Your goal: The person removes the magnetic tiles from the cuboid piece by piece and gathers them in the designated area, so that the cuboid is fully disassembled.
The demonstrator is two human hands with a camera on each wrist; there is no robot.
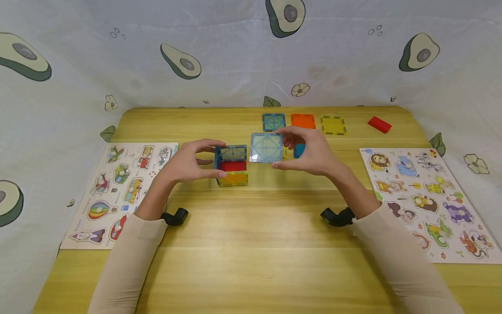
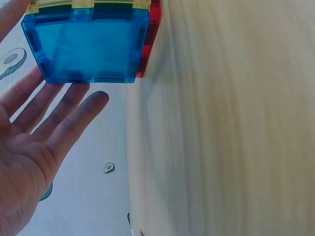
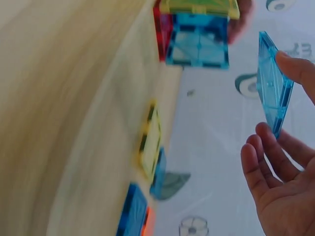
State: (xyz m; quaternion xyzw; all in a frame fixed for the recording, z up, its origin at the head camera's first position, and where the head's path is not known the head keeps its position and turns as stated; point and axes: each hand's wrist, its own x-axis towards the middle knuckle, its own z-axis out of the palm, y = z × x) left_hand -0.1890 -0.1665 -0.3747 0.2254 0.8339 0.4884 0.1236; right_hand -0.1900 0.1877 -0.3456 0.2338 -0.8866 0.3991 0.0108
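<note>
- While a pale blue tile was pinched between thumb and fingers by the right hand, the multicoloured box was gripped by the left hand, thumb and fingers spread wide.
- The pale blue tile was held apart, right of the multicoloured box.
- An orange tile was laid farther back.
</note>
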